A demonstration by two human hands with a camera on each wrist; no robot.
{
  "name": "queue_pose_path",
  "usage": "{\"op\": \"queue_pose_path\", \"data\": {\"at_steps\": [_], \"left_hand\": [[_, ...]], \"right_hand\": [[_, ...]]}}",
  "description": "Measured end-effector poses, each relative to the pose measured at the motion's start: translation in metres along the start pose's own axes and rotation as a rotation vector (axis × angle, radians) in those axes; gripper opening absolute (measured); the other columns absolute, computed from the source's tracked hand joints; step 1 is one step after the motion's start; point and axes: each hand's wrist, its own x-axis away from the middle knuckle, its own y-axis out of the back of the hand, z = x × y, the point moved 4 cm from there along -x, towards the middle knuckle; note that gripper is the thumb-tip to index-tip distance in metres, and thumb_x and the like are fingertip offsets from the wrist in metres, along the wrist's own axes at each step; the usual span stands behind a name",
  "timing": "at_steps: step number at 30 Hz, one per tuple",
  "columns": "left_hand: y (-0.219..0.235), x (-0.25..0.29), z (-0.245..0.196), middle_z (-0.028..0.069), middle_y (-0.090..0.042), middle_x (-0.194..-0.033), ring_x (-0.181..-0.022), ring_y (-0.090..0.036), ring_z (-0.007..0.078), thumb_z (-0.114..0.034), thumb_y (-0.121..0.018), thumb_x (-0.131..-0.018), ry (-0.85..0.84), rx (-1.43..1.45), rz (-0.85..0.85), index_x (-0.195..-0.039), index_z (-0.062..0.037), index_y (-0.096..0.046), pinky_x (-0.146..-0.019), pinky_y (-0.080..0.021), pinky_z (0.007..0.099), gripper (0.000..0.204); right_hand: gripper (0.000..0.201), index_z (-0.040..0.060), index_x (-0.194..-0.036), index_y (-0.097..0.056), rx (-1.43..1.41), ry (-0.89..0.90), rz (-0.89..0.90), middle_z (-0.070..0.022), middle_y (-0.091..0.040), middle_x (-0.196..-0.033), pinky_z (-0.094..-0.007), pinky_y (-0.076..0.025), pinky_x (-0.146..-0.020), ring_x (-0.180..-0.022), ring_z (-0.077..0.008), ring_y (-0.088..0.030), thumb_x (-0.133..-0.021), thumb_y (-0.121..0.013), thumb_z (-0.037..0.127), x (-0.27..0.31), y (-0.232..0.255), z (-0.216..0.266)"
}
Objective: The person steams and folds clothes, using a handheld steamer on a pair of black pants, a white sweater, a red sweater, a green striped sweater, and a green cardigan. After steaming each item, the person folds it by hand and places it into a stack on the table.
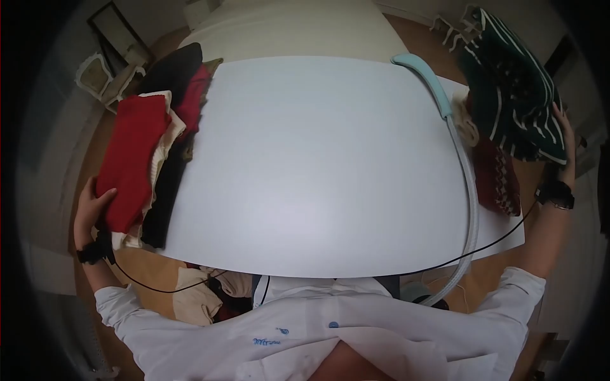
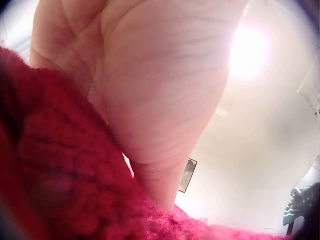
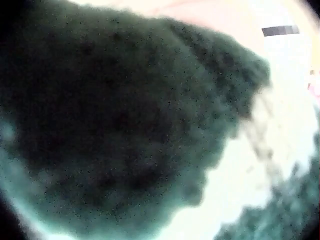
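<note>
At the left of the head view my left hand (image 1: 94,206) grips the near edge of a folded red knit garment (image 1: 133,152), its thumb lying on top. Cream knit shows along the red garment's right side. In the left wrist view the palm (image 2: 160,75) stands close over red knit (image 2: 70,150). On the right, my right hand (image 1: 567,136) holds a dark green knit garment with white stripes (image 1: 508,89) by its outer edge. Most of the right fingers are hidden behind it. Green knit (image 3: 125,110) fills much of the right wrist view.
A white board (image 1: 318,165) lies between both hands. Dark folded clothes (image 1: 171,70) are piled at its left edge. A pale blue handle (image 1: 426,79) with a grey hose (image 1: 470,184) runs down the right side, beside a dark red patterned knit (image 1: 495,181). Thin black cables trail from both wrists.
</note>
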Motion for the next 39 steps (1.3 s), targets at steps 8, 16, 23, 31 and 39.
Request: {"op": "queue_pose_path", "data": {"at_steps": [8,16,23,31,39], "left_hand": [[-0.009,0.011,-0.035,0.0215,-0.062,-0.138,-0.124,-0.064,0.0279,-0.022,-0.076,-0.092,-0.001,0.294,0.006,-0.149,0.0059,-0.046,-0.107,-0.05,0.0367,0.071],[-0.038,0.056,-0.189,0.019,-0.062,-0.136,-0.123,-0.065,0.0251,-0.019,-0.074,-0.094,-0.177,0.622,-0.106,-0.152,0.0029,-0.044,-0.106,-0.053,0.0352,0.069],[-0.198,0.109,-0.305,0.0176,-0.057,-0.144,-0.128,-0.059,0.0216,-0.017,-0.074,-0.099,-0.541,0.922,0.278,-0.156,0.0039,-0.029,-0.109,-0.048,0.0355,0.076],[-0.175,0.105,-0.268,0.025,-0.032,-0.167,-0.152,-0.038,0.0374,-0.026,-0.079,-0.093,-0.678,0.058,0.37,-0.15,-0.0048,-0.05,-0.124,-0.03,0.0427,0.067],[-0.012,-0.017,-0.033,0.0267,-0.048,-0.156,-0.145,-0.048,0.0337,-0.04,-0.081,-0.09,0.014,-0.22,-0.007,-0.155,-0.001,-0.044,-0.117,-0.041,0.0402,0.085]], "right_hand": [[0.055,-0.0115,-0.138,-0.059,0.709,-0.466,0.207,-0.0206,-0.072,-0.124,-0.0341,-0.055,-0.093,-0.108,-0.0218,-0.071,-0.096,-0.07,0.023,0.019,0.068,-0.16],[0.047,0.0009,-0.141,-0.06,0.401,0.112,0.15,-0.016,-0.07,-0.127,-0.0343,-0.052,-0.099,-0.116,-0.0243,-0.068,-0.104,-0.063,0.029,0.036,-0.119,-0.02],[0.078,0.0028,-0.158,-0.041,-0.112,-0.132,1.29,-0.0149,-0.062,-0.141,-0.0363,-0.053,-0.103,-0.126,-0.0238,-0.062,-0.108,-0.043,0.062,0.183,-0.374,-0.031],[0.042,-0.0025,-0.131,-0.062,-0.258,-0.1,0.747,-0.0116,-0.07,-0.122,-0.0344,-0.054,-0.099,-0.11,-0.022,-0.069,-0.092,-0.071,0.01,0.174,-0.346,-0.009],[0.062,-0.001,-0.152,-0.049,-0.267,-0.037,0.085,-0.0169,-0.059,-0.145,-0.0371,-0.05,-0.108,-0.134,-0.0251,-0.058,-0.104,-0.061,0.036,0.025,-0.09,-0.021]]}}
